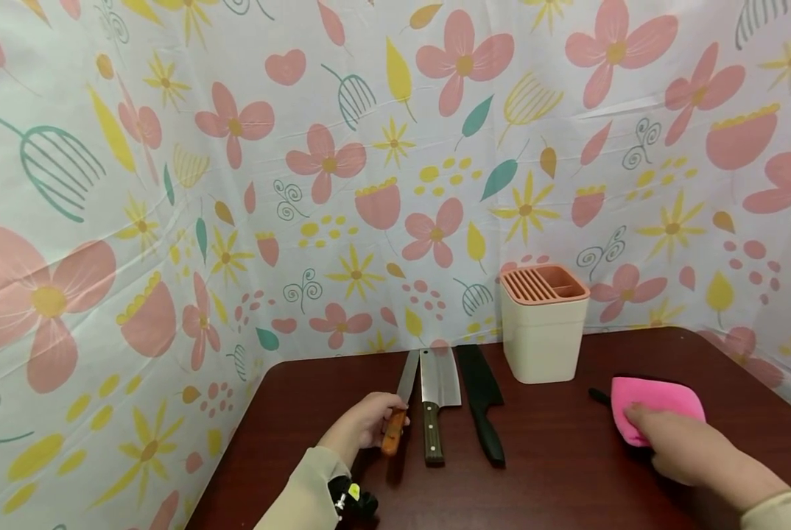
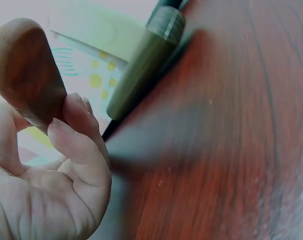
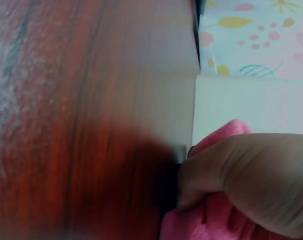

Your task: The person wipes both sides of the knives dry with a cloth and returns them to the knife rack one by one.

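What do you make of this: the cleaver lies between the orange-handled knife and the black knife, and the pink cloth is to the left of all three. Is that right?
Not quite: the pink cloth is to the right of all three, as the head view shows. The cleaver does lie between the orange-handled knife and the black knife.

"What did the dark red tabletop (image 1: 554,449) carry?"
"A cleaver (image 1: 437,397) lay just right of the left hand (image 1: 367,421)'s grip, then a black knife (image 1: 482,405)."
"And farther back?"
"A cream slotted holder (image 1: 543,338) stood between that grip and the right hand (image 1: 690,445)'s."
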A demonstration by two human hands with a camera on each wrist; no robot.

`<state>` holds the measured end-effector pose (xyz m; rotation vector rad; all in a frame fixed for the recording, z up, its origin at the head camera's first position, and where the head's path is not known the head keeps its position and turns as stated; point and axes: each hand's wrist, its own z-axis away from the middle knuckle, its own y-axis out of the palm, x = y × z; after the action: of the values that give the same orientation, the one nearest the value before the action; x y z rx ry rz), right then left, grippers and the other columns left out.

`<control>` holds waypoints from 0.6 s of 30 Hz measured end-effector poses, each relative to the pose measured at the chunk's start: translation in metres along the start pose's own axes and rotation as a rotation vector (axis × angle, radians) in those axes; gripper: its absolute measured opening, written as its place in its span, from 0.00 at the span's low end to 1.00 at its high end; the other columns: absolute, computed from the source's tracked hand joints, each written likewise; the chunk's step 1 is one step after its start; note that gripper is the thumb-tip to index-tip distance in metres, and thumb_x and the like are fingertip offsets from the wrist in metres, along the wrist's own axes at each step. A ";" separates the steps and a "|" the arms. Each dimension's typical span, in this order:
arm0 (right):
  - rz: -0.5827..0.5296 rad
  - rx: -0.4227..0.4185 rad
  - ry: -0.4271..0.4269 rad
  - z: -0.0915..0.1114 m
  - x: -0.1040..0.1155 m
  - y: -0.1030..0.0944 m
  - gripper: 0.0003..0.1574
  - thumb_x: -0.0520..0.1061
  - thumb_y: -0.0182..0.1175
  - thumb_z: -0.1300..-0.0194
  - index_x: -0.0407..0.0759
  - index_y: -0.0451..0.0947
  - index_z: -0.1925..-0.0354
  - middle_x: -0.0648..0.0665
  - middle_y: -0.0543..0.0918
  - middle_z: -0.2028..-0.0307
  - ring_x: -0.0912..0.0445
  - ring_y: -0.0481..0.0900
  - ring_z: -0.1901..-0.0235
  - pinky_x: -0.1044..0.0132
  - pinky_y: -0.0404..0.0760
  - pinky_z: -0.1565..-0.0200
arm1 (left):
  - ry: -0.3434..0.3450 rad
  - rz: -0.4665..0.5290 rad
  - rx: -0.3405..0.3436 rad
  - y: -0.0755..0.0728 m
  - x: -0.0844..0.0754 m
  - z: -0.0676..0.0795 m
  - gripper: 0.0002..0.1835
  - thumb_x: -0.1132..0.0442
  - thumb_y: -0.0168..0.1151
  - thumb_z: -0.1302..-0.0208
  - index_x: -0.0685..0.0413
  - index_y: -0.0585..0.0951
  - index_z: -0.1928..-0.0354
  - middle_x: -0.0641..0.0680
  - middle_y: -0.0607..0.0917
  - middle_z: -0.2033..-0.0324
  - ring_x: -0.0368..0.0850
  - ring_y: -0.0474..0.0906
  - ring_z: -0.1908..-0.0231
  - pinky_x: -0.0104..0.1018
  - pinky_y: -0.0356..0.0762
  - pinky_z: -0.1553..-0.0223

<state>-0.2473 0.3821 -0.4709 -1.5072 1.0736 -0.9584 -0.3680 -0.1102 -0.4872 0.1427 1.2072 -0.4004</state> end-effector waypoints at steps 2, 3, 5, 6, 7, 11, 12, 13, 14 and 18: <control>0.004 -0.022 0.003 -0.001 -0.001 0.000 0.35 0.33 0.69 0.57 0.30 0.81 0.46 0.33 0.87 0.51 0.38 0.86 0.51 0.39 0.82 0.49 | 0.009 0.016 0.022 -0.001 -0.001 0.002 0.19 0.54 0.58 0.37 0.57 0.77 0.48 0.45 0.85 0.73 0.42 0.79 0.73 0.38 0.77 0.72; 0.008 -0.033 0.009 -0.001 -0.001 0.000 0.34 0.35 0.70 0.57 0.32 0.81 0.46 0.35 0.88 0.52 0.40 0.86 0.52 0.40 0.83 0.50 | 0.016 0.025 0.033 -0.001 -0.001 0.002 0.19 0.55 0.58 0.36 0.56 0.77 0.47 0.45 0.85 0.73 0.42 0.79 0.73 0.38 0.77 0.72; 0.008 -0.052 0.009 -0.003 -0.004 0.000 0.34 0.37 0.71 0.57 0.34 0.82 0.47 0.38 0.88 0.55 0.45 0.87 0.56 0.43 0.84 0.53 | 0.031 0.045 0.052 -0.002 -0.001 0.003 0.18 0.55 0.57 0.35 0.55 0.76 0.46 0.44 0.86 0.72 0.41 0.79 0.73 0.37 0.77 0.72; 0.009 -0.062 0.006 -0.004 -0.005 0.000 0.34 0.38 0.71 0.57 0.34 0.83 0.47 0.39 0.89 0.55 0.46 0.86 0.56 0.45 0.84 0.54 | 0.036 0.057 0.063 -0.002 -0.002 0.004 0.18 0.56 0.57 0.35 0.54 0.76 0.45 0.44 0.86 0.72 0.42 0.80 0.72 0.37 0.77 0.72; 0.010 -0.073 0.000 -0.005 -0.007 0.000 0.34 0.39 0.71 0.57 0.35 0.83 0.47 0.40 0.89 0.55 0.46 0.86 0.56 0.45 0.84 0.54 | 0.042 0.068 0.071 -0.003 -0.002 0.004 0.18 0.56 0.56 0.34 0.54 0.76 0.45 0.44 0.86 0.72 0.42 0.80 0.72 0.37 0.78 0.71; -0.014 -0.106 -0.024 -0.007 -0.012 0.001 0.34 0.39 0.72 0.58 0.34 0.84 0.47 0.41 0.89 0.55 0.48 0.85 0.56 0.50 0.83 0.56 | 0.055 0.111 0.110 -0.003 -0.004 0.006 0.22 0.57 0.55 0.34 0.55 0.73 0.39 0.46 0.86 0.70 0.43 0.81 0.72 0.36 0.79 0.71; -0.029 -0.110 -0.022 -0.007 -0.013 0.000 0.34 0.39 0.71 0.58 0.34 0.84 0.47 0.42 0.89 0.56 0.51 0.84 0.57 0.54 0.83 0.57 | 0.059 0.118 0.119 -0.004 -0.004 0.006 0.23 0.56 0.54 0.35 0.55 0.72 0.39 0.46 0.86 0.70 0.44 0.81 0.71 0.37 0.79 0.71; -0.055 -0.105 -0.022 -0.008 -0.014 0.000 0.33 0.38 0.71 0.57 0.33 0.83 0.47 0.45 0.88 0.60 0.55 0.82 0.61 0.58 0.82 0.60 | 0.060 0.126 0.126 -0.004 -0.004 0.007 0.24 0.57 0.54 0.35 0.55 0.71 0.38 0.46 0.85 0.69 0.43 0.81 0.71 0.36 0.78 0.70; -0.083 -0.094 -0.018 -0.008 -0.015 -0.001 0.33 0.37 0.70 0.55 0.32 0.82 0.46 0.48 0.87 0.63 0.60 0.79 0.66 0.63 0.79 0.63 | 0.063 0.133 0.131 -0.004 -0.004 0.007 0.24 0.57 0.54 0.35 0.55 0.71 0.38 0.46 0.85 0.69 0.43 0.81 0.71 0.36 0.78 0.70; -0.177 -0.083 0.017 -0.010 -0.017 -0.007 0.20 0.33 0.65 0.52 0.38 0.80 0.56 0.58 0.64 0.79 0.67 0.60 0.77 0.69 0.62 0.70 | 0.079 0.154 0.136 -0.004 -0.005 0.008 0.22 0.57 0.54 0.34 0.54 0.71 0.39 0.46 0.85 0.68 0.43 0.80 0.72 0.35 0.77 0.72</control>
<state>-0.2606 0.3964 -0.4634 -1.6864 1.0153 -1.0606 -0.3640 -0.1152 -0.4798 0.3697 1.2376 -0.3441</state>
